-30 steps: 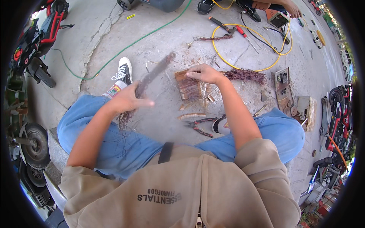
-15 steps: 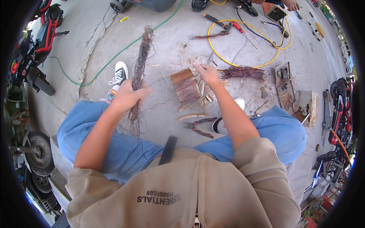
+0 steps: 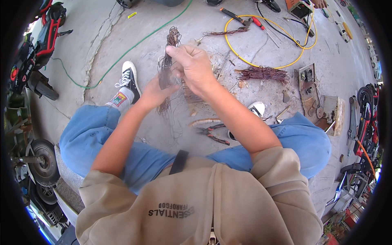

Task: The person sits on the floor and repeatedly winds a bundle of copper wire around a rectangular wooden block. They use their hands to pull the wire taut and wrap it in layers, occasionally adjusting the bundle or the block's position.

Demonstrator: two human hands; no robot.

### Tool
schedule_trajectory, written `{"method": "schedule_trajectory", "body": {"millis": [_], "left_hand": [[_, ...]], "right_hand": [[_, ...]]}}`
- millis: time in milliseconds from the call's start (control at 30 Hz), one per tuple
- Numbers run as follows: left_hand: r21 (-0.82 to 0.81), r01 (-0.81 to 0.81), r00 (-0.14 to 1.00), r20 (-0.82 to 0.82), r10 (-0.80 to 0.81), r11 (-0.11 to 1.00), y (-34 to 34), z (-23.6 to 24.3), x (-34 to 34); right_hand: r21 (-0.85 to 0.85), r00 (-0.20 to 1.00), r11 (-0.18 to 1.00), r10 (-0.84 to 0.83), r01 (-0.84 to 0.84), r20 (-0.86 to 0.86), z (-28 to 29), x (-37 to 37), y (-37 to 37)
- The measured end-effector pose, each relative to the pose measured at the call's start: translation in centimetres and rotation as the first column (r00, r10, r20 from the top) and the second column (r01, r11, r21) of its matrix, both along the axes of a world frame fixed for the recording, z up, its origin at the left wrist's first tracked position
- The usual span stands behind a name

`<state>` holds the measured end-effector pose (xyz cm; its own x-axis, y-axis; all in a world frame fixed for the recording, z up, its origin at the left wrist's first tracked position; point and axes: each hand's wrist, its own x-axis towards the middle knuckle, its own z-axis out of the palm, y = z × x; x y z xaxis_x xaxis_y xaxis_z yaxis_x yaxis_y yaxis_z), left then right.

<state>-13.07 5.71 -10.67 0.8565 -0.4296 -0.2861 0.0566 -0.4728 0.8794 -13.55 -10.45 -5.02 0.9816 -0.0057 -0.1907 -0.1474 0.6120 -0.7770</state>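
Springy wire bundle (image 3: 165,70) grasped around its middle by the left hand (image 3: 157,93)

The wire bundle looks like many thin, dark reddish-brown strands. It should be fairly light and springy, bending easily along its length, with loose ends likely to snag or slide out of line. It is probably not fragile as a whole, though single strands could kink. The middle, where strands pack closest, seems the best place to take hold; the frayed ends offer less.

It stands between the hands, above the concrete ground (image 3: 134,41), its top end beyond the fingers and its lower strands trailing toward the person. The left hand wraps it from the left. The right hand (image 3: 195,67) is curled at its upper right, thumb over it; blur hides whether a strand is pinched.

Behind the right wrist, a brown ridged piece (image 3: 190,94) lies partly hidden. Farther right lies a second bundle (image 3: 264,76); pliers (image 3: 213,134) lie nearer the person.
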Motion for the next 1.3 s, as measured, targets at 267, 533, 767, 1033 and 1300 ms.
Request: {"method": "schedule_trajectory", "body": {"millis": [267,533,767,1033,1300], "left_hand": [[-0.074,-0.532,0.841,-0.164,0.516,0.843,2.2,-7.6,1.6],[0.572,-0.005,0.999,0.034,-0.018,0.82,5.5,-10.9,0.5],[0.352,0.166,0.985,-0.102,-0.139,0.921,7.8,-16.7,-2.7],[0.164,0.132,0.871,-0.489,-0.036,0.977,6.7,-16.2,-5.3],[0.233,0.094,0.795,-0.603,0.068,0.968,3.2,-18.7,-6.9]], "right_hand": [[-0.002,1.0,1.0,-0.026,0.026,0.015,-2.3,2.2,-1.4],[-0.877,0.882,0.479,-0.397,-0.036,-0.253,-17.5,0.4,-7.6],[-0.89,0.904,0.378,-0.233,-0.256,-0.359,-19.9,-1.8,-5.4],[-0.894,0.905,0.334,-0.2,-0.299,-0.377,-18.6,-0.4,-5.9],[-0.891,0.91,0.368,-0.209,-0.267,-0.359,-19.1,-0.1,-6.8]]}}
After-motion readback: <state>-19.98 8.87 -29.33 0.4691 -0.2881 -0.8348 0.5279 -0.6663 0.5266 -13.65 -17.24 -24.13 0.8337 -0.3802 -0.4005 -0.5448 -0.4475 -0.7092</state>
